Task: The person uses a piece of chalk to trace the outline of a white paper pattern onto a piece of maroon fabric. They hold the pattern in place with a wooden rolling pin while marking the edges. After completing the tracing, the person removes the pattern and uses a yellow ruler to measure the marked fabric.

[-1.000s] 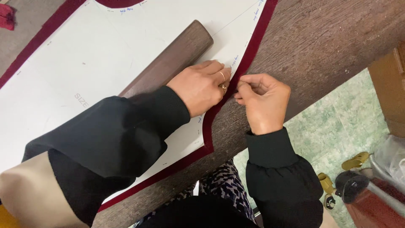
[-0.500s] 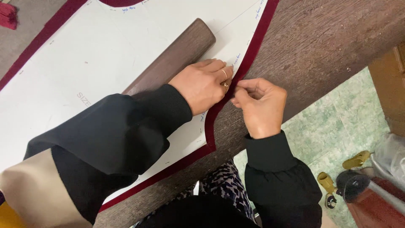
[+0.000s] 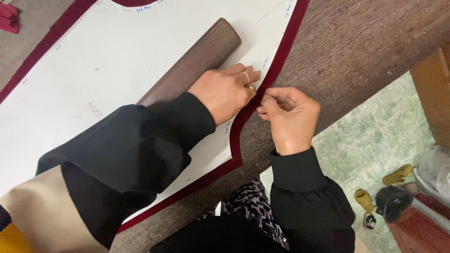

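Head view looks down on a brown wooden table point(image 3: 375, 42) where a large white paper pattern piece point(image 3: 117, 70) lies flat on a sheet of dark red cloth point(image 3: 276, 70), so that the cloth shows only as a narrow border following the paper's curved outline. A long, dark brown wooden bar point(image 3: 197, 58) rests diagonally on the paper. The left hand point(image 3: 225, 91), in a black sleeve, lies palm down on the paper just beside the bar's lower stretch, its fingers flat and pressing at the paper's right edge, with rings showing on one finger; it grasps nothing, only holds the sheet down. The right hand point(image 3: 288, 115), also in a black sleeve, sits just past the red border, over the table top, with its fingertips pinched together right at the cloth edge and almost touching the left fingertips; whatever they pinch is too small to make out. At the top left corner a small red scrap point(image 3: 9, 18) lies on the table. Beyond the table edge, at the right, a green mottled tiled floor point(image 3: 370, 140) carries yellow sandals point(image 3: 396, 175), lying beside a dark round object point(image 3: 393, 201).
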